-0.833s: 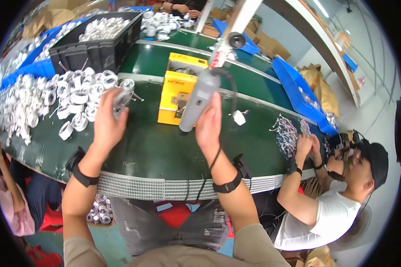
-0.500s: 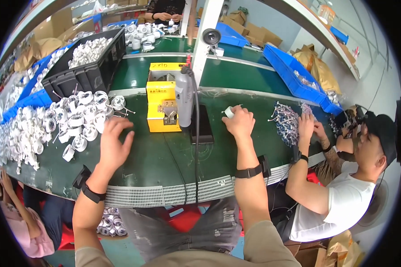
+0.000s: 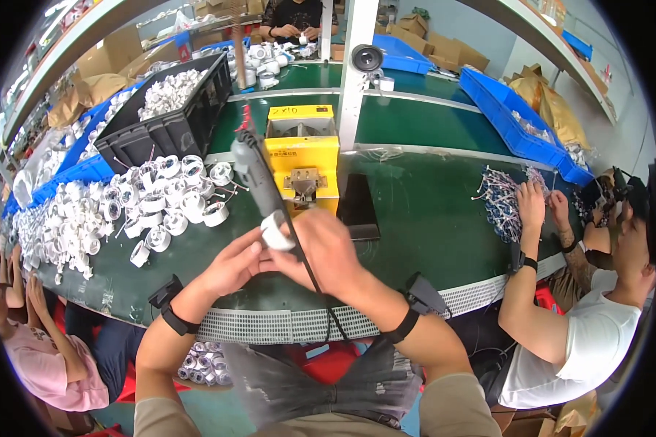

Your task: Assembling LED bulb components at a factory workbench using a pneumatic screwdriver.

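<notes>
Both hands at the counter (image 3: 430,226), shown from above. R. hand (image 3: 323,251), blurred, is curled round a white round part (image 3: 275,232), i.e. grasping it; L. hand (image 3: 233,265) has its fingers bent up close to the same part, but whether they grip it too can't be told. Loc. of part: btwn. the hands, in front of the yellow fixture (image 3: 283,153) & just below the lower end of a grey cylindrical tool (image 3: 259,175). Tool is tilted, its dark cable (image 3: 310,280) passing down in front of the R. hand; contact w/ part unclear. Fixture bears a metal bracket (image 3: 305,182) on its front. To its R., next to it: a flat black slab (image 3: 359,207). Left side, near to far: loose white ring-like parts (image 3: 175,193), smaller white pcs. (image 3: 65,226) alongside, & a black bin (image 3: 186,120) w/ more white pcs. Right side: a bundle of thin wires (image 3: 503,207), a co-worker's hand (image 3: 532,205) at it; blue tray (image 3: 503,132) beyond.
</notes>
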### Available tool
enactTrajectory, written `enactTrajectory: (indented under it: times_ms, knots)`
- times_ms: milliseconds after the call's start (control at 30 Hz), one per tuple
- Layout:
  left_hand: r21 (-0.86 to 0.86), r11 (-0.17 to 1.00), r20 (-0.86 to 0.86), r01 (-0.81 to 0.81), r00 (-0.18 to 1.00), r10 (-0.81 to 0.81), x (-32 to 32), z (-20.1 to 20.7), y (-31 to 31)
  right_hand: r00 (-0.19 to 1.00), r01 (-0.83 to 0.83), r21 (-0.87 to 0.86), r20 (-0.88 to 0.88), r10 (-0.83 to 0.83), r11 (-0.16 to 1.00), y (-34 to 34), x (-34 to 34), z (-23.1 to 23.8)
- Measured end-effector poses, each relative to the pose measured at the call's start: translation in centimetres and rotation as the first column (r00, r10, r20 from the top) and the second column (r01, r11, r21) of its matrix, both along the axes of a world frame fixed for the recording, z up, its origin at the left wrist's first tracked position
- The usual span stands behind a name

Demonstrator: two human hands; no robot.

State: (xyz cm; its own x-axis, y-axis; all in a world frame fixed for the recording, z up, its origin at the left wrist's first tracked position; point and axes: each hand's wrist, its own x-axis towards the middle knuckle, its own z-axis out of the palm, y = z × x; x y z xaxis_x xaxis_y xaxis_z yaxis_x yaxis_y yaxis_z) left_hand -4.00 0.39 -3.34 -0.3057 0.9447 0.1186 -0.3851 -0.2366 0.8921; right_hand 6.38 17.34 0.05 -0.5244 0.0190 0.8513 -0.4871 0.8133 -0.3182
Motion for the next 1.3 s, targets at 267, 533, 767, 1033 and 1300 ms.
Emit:
enactTrajectory:
  times_ms: [267, 533, 767, 1033, 1300]
  knots:
    - [-0.018, 0.998, -0.090, -0.068, 0.994, 0.066, -0.8, 0.5, -0.5, 0.998, -0.055, -0.048, -0.032, 0.053, 0.997, 0.3, 0.3, 0.0]
    - [-0.048, 0.992, -0.117, -0.117, 0.987, 0.110, -0.9, 1.3, -0.4, 0.770, -0.031, -0.612, 0.490, 0.409, 0.790, 1.7, 0.0, -0.4]
    - [-0.112, 0.982, 0.051, -0.154, 0.986, 0.161, -0.9, 1.8, -0.5, 0.663, -0.153, -0.743, 0.412, 0.625, 0.652, 2.0, -0.4, -0.8]
    - [-0.132, 0.974, 0.184, -0.182, 0.961, 0.205, -1.4, 1.6, -0.6, 0.454, -0.258, -0.884, 0.245, 0.857, 0.390, 1.1, -0.8, -1.8]
    - [-0.237, 0.913, 0.104, -0.333, 0.925, 0.365, -1.2, 1.4, -0.1, 0.672, -0.125, -0.903, 0.228, 0.705, 0.411, 1.1, -0.9, -1.9]
